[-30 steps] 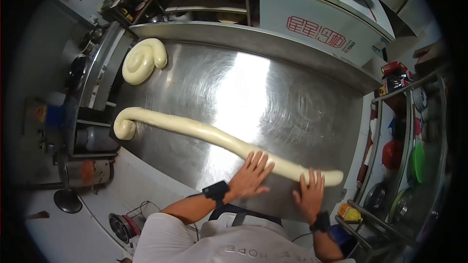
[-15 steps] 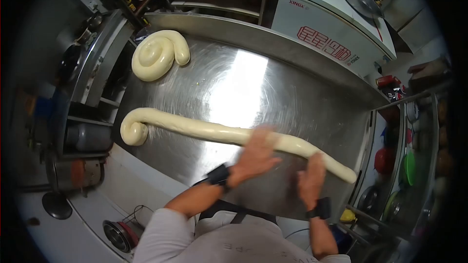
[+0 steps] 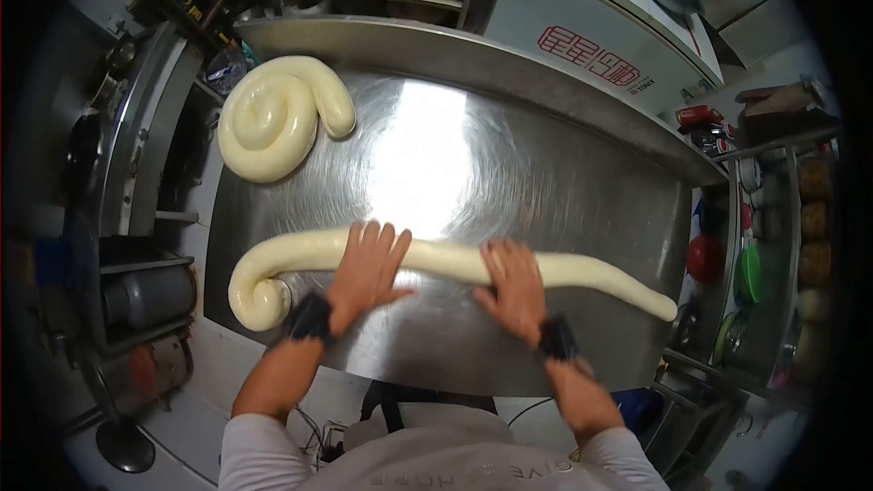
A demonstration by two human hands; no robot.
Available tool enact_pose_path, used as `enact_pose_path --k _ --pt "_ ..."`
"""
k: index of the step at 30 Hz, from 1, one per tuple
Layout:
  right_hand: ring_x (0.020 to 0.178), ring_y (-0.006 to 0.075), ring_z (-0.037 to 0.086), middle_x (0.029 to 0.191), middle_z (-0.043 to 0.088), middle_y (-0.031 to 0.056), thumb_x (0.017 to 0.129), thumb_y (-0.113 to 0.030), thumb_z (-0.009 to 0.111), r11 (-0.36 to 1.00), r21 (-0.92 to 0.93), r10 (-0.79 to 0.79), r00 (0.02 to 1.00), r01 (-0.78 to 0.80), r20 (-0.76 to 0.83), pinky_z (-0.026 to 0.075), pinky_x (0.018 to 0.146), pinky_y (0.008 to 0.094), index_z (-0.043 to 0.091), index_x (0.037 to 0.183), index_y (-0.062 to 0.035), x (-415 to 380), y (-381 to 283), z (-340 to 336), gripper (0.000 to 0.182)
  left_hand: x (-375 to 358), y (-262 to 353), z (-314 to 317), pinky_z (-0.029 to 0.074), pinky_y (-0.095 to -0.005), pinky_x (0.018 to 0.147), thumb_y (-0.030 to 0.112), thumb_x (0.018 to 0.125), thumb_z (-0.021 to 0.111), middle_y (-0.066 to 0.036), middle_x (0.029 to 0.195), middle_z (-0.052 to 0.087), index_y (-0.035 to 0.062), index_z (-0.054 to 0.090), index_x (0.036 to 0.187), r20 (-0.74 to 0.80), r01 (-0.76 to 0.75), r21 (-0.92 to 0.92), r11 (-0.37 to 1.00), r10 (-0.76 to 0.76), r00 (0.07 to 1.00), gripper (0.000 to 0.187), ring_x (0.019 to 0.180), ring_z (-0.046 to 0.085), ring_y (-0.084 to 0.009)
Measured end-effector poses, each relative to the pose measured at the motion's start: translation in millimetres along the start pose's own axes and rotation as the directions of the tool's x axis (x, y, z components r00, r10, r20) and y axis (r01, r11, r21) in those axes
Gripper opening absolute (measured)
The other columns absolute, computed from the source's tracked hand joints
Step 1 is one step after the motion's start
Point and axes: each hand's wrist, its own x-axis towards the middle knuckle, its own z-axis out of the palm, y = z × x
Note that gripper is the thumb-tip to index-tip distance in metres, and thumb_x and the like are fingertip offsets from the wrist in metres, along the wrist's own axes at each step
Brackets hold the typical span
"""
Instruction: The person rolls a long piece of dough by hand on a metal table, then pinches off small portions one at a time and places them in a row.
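Note:
A long pale dough rope [image 3: 446, 260] lies across the steel worktop [image 3: 564, 182], its left end curled into a small hook. My left hand [image 3: 366, 268] rests flat on the rope left of its middle, fingers spread and pointing away from me. My right hand [image 3: 514, 286] lies over the rope right of the middle, palm down, fingers extended and slightly apart. Both hands press on the dough without gripping it. A thick dough coil [image 3: 268, 118] sits at the worktop's far left corner, its loose end bent down on the right side.
A raised steel edge [image 3: 436, 41] runs along the back of the worktop, with a white freezer [image 3: 600, 27] behind it. On the right stand shelves with a red bowl [image 3: 704, 258] and a green one [image 3: 749, 274]. A grey pot [image 3: 155, 296] is at the left.
Both hands have shifted left along the rope, my left one furthest. The rope's left hook has come nearer to me, and the whole view has shifted somewhat.

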Motion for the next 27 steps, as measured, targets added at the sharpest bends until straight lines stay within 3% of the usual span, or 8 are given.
enact_pose_path --k 6,8,11,14,18,19,24,27 --pt "0.145 0.0402 0.039 0.151 0.050 0.0174 0.088 -0.038 0.072 0.994 -0.102 0.025 0.999 -0.027 -0.021 0.024 0.123 0.0576 0.054 0.147 -0.0124 -7.3 21.6 12.5 0.066 -21.8 -54.6 3.5 0.039 -0.0544 0.103 0.062 0.084 0.069 -0.018 0.116 0.061 0.0056 0.054 0.139 0.040 0.044 -0.106 0.993 -0.040 0.998 0.081 0.112 0.056 -0.0386" --pt "0.144 0.0408 0.039 0.150 0.051 0.0186 0.090 -0.037 0.068 0.973 -0.191 0.090 0.976 -0.129 -0.200 0.023 0.123 0.0567 0.054 0.147 -0.0115 54.4 50.4 -8.8 0.063 30.5 -93.9 -3.0 0.040 -0.0521 0.103 0.058 0.083 0.071 -0.019 0.115 0.061 0.0050 0.054 0.139 0.410 0.242 -0.108 0.964 -0.179 0.894 0.079 0.108 0.057 -0.0409" --pt "0.144 0.0419 0.039 0.150 0.050 0.0194 0.091 -0.037 0.067 0.978 -0.166 0.100 0.983 -0.125 -0.152 0.024 0.123 0.0558 0.053 0.148 -0.0105 48.0 48.8 -15.6 0.064 38.6 -109.9 -10.0 0.040 -0.0506 0.104 0.055 0.082 0.071 -0.021 0.120 0.059 0.0017 0.052 0.140 0.370 0.274 -0.067 0.959 -0.231 0.900 0.081 0.111 0.055 -0.0428" --pt "0.145 0.0444 0.035 0.156 0.042 0.0181 0.084 -0.043 0.073 0.997 -0.058 0.058 0.998 -0.058 -0.003 0.025 0.122 0.0593 0.052 0.148 -0.0123 -28.4 17.9 -2.0 0.074 -58.2 -63.4 4.0 0.033 -0.0546 0.112 0.067 0.081 0.067 -0.023 0.135 0.053 -0.0018 0.043 0.149 -0.001 0.053 -0.109 0.993 -0.054 0.999 0.100 0.130 0.047 -0.0405" --pt "0.145 0.0433 0.036 0.155 0.043 0.0186 0.075 -0.047 0.084 0.997 -0.074 -0.016 1.000 0.018 0.018 0.026 0.122 0.0601 0.051 0.148 -0.0145 -76.9 6.3 6.7 0.086 -78.4 -54.7 -16.9 0.030 -0.0597 0.114 0.056 0.066 0.087 -0.023 0.135 0.053 0.0080 0.042 0.153 0.191 -0.039 -0.044 0.998 0.047 0.980 0.109 0.130 0.047 -0.0411" --pt "0.141 0.0411 0.041 0.150 0.047 0.0188 0.069 -0.045 0.089 0.998 -0.056 -0.002 1.000 0.002 0.003 0.031 0.120 0.0573 0.049 0.149 -0.0137 -55.7 16.7 1.5 0.095 -60.8 -61.9 -14.8 0.039 -0.0556 0.109 0.049 0.056 0.094 -0.021 0.126 0.059 0.0101 0.052 0.143 0.141 0.023 -0.117 0.993 -0.006 0.990 0.104 0.121 0.055 -0.0406" --pt "0.118 0.0337 0.059 0.123 0.064 0.0130 0.066 -0.036 0.091 0.997 -0.001 0.077 0.996 -0.077 -0.037 0.043 0.105 0.0519 0.063 0.128 -0.0093 5.2 50.1 -17.7 0.073 -10.5 -112.8 -2.9 0.056 -0.0457 0.083 0.031 0.063 0.089 -0.020 0.097 0.070 0.0077 0.067 0.107 0.209 -0.008 -0.283 0.959 0.070 0.975 0.054 0.093 0.069 -0.0403" --pt "0.103 0.0326 0.065 0.104 0.070 0.0107 0.068 -0.026 0.087 0.987 0.033 0.152 0.986 -0.155 0.072 0.048 0.095 0.0489 0.069 0.109 -0.0082 -1.7 48.3 -23.7 0.048 -11.4 -121.6 -46.8 0.056 -0.0478 0.084 0.027 0.066 0.082 -0.019 0.098 0.073 0.0081 0.070 0.102 0.589 0.125 -0.407 0.905 0.156 0.793 0.042 0.094 0.070 -0.0392"
